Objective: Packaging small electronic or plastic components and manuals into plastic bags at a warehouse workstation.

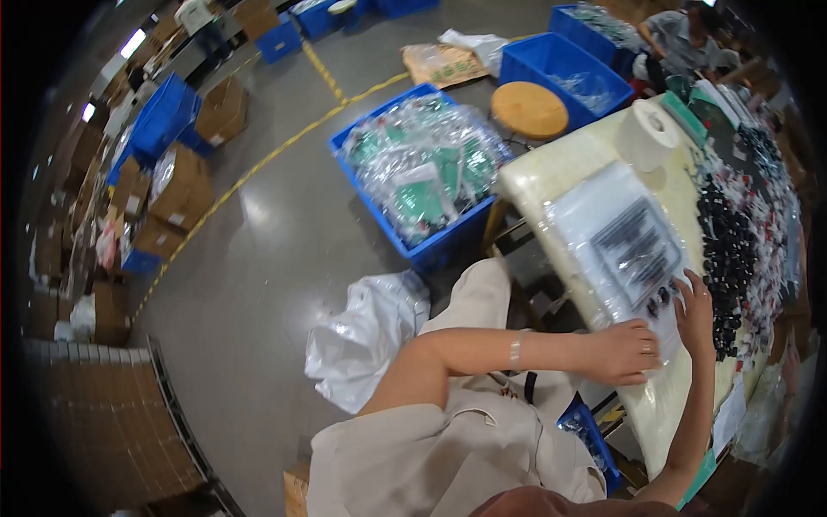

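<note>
A stack of clear plastic bags (607,224) printed with a dark panel lies on the pale, plastic-covered table (538,172). Over the near end of the stack, my left hand (622,351) is closed, its curled fingers at the edge of a plastic bag. My right hand (694,312) rests beside it with fingers stretched out and apart, close to a few small black parts (662,300) lying on the bag. Whatever is under my left fingers is mostly hidden. Right of the bags spreads a heap of black pieces (722,258).
Red and white small parts (767,250) lie beyond the black ones. A white cone-shaped roll (648,133) stands at the table's far end. Left of the table is a blue bin (405,250) of bagged green items, near a round stool (529,110). Another person (685,43) sits at far right.
</note>
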Motion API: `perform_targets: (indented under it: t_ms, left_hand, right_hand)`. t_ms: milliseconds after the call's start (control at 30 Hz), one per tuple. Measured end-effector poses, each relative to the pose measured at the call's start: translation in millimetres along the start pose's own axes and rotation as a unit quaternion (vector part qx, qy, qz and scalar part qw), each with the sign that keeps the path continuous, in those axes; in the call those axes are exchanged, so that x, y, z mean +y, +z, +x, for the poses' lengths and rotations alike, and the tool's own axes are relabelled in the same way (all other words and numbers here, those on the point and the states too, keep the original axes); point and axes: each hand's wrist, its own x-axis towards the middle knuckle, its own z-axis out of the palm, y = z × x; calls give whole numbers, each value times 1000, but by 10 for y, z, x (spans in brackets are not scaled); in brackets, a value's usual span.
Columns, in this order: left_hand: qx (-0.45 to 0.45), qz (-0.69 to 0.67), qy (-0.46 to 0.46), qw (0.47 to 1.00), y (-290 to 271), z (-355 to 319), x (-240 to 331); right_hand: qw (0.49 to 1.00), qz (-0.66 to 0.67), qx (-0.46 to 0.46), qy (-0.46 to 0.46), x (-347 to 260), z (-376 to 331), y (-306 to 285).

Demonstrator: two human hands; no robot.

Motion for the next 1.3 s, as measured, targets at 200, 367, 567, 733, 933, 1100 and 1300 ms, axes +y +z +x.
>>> perform_targets:
  t_ms: [200,367,567,733,933,1100,1300]
  left_hand:
    - [110,202,-389,892,-871,-2543,458]
    - [-1,367,-672,643,-1789,-4244,1384]
    - [39,279,-824,491,-1771,-5262,1523]
    - [245,211,-776,541,-1406,-5739,1302]
    - [325,293,-742,507,-1552,-5572,833]
    - [306,327,-719,532,-1871,-5445,248]
    - [534,22,-623,571,-2020,-5143,-238]
  right_hand:
    - [999,43,-4,14,-356,-301,65]
    - [996,93,-6,-7,-890,-376,-28]
    - [992,111,-18,-50,-1591,-194,-126]
    - [981,146,-85,-90,-1961,-246,-234]
    - [973,199,-102,-64,-1863,-658,-216]
    - [950,278,-137,-33,-1736,-846,-94]
    - [894,393,-211,-48,-1595,-907,543]
